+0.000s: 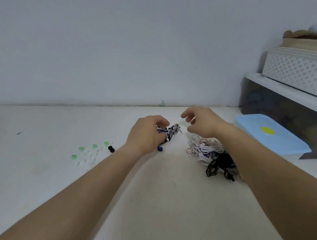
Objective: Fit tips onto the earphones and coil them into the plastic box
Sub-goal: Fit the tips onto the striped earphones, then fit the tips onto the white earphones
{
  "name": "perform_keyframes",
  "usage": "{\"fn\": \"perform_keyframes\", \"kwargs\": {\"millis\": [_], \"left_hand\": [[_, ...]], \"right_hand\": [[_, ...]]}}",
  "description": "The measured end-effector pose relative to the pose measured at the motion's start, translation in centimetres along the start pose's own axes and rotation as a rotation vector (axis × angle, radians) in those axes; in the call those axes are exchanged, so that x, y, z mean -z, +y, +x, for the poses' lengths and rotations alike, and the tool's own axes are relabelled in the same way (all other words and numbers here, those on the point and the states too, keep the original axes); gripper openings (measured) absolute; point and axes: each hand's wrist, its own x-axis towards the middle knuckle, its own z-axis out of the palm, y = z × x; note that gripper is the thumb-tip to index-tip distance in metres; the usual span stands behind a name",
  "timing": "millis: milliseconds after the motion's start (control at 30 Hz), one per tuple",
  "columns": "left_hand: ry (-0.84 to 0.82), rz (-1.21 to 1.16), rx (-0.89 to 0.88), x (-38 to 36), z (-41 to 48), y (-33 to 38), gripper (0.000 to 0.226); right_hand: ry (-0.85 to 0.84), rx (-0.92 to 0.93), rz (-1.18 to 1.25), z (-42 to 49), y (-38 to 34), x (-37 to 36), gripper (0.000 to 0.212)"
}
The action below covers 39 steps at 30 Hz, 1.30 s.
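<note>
**Left hand grips a striped earphone bundle; the plastic box sits closed at the right**

The left hand (147,135) is curled round a coiled bundle of black-and-white striped earphones (172,131), low over the pale surface (148,194). Whether the bundle touches the surface cannot be told. A blue earbud (160,148) pokes out below the hand, and a small metal plug (180,131) sticks out on the bundle's right side.

The right hand (202,123) hovers just right of the bundle without touching it. Its fingers are loosely curled and it holds nothing.

Under the right wrist lies a tangled pile of earphones (206,148), with white and pink cables on the far side and black cables (219,164) on the near side.

Left of the left wrist, loose ear tips are scattered on the surface. There are green tips (81,148), white tips (91,157) that barely stand out from the surface, and black tips (111,148) nearest the wrist.

The plastic box (283,142) stands at the right edge, well apart from the striped bundle. Its light blue lid is on and carries a yellow spot (267,130). Behind it is a dark bin (263,106) with a white lid, and a white lattice basket (298,71) rests on top of that.
</note>
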Motion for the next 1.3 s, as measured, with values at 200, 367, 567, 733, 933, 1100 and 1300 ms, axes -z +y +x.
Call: {"fn": "perform_keyframes", "kwargs": {"millis": [200,367,567,733,933,1100,1300], "left_hand": [[-0.186,-0.024,-0.144,-3.5,-1.5,4.0,0.022],[-0.191,-0.034,-0.129,-6.8,-2.2,6.5,0.015],[-0.154,-0.091,-0.050,-7.9,-3.2,6.5,0.029],[-0.124,-0.125,0.031,-8.0,-3.9,6.2,0.045],[-0.079,-0.250,0.116,-8.1,-4.3,6.0,0.062],[-0.058,-0.357,0.113,-6.9,-4.2,6.4,0.068],[-0.092,-0.768,0.194,-3.7,-4.2,6.2,0.065]], "right_hand": [[0.037,0.006,-0.044,-5.5,2.2,3.1,0.032],[0.007,-0.028,-0.211,-8.8,3.1,4.2,0.017],[0.036,-0.084,-0.258,-9.3,2.9,2.6,0.019],[0.109,-0.131,-0.082,-8.5,2.9,3.0,0.021],[0.313,-0.091,0.264,-8.4,2.6,4.1,0.017],[0.385,-0.080,0.559,-8.3,1.3,4.9,0.017],[0.229,-0.060,0.887,-8.2,-1.1,4.2,0.014]]}}
